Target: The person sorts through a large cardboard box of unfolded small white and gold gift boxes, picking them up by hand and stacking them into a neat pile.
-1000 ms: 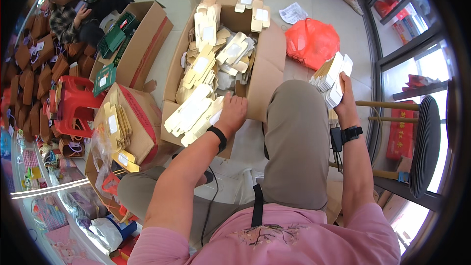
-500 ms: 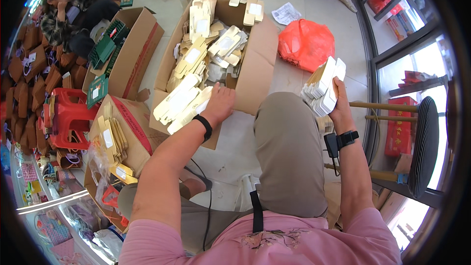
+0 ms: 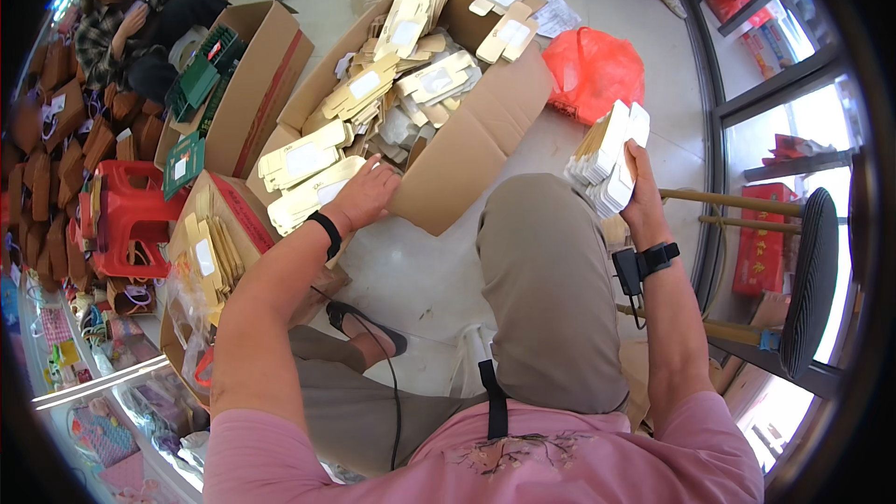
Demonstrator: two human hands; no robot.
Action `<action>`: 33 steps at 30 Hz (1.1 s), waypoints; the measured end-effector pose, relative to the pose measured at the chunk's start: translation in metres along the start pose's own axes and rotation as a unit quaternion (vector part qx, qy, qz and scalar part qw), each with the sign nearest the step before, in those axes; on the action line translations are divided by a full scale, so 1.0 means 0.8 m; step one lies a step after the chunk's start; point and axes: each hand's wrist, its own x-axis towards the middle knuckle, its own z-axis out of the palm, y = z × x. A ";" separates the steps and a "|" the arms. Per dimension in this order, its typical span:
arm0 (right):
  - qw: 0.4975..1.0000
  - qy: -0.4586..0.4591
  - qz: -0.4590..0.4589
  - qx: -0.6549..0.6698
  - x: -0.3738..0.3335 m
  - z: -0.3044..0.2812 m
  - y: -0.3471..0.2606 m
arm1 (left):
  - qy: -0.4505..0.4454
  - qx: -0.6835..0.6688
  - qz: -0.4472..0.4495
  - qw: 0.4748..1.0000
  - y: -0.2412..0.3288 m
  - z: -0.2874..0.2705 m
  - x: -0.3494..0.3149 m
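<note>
My left hand [image 3: 367, 194] is at the near rim of a large cardboard box [image 3: 467, 173], its fingers hooked over the edge beside a stack of flat cream cartons [image 3: 308, 157]. More bundles of folded cream cartons, several with pale windows, lie heaped inside the box. To the right of my raised knee, my right hand [image 3: 642, 191] grips a thick stack of flat white cartons [image 3: 611, 154] from its right side. The stack is tilted, its edges fanned out slightly, and part of it is hidden behind my fingers.
A red plastic bag [image 3: 595, 75] lies right of the box. Left stand a carton of green boxes [image 3: 266, 75], a red stool [image 3: 131, 215] and piled brown bags [image 3: 56, 187]. A person [image 3: 140, 28] sits far left. A striped-cushion stool [image 3: 807, 280] stands right.
The large box has swung round, its near end shifting left together with my left hand. The right hand keeps its stack nearly in place. The seated person's hand has let go of a green item.
</note>
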 end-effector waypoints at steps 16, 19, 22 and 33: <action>1.000 0.008 0.003 -0.017 -0.010 -0.022 -0.004 | -0.028 0.077 -0.039 0.996 0.008 -0.024 -0.011; 1.000 0.004 -0.004 -0.010 -0.014 -0.020 -0.005 | -0.029 0.081 -0.044 0.995 0.007 -0.027 -0.014; 1.000 0.003 -0.006 -0.013 -0.017 -0.022 -0.007 | -0.029 0.089 -0.045 0.995 0.010 -0.033 -0.019; 1.000 -0.004 -0.002 -0.015 -0.015 -0.021 -0.003 | 0.100 0.023 -0.076 0.992 0.038 -0.020 -0.023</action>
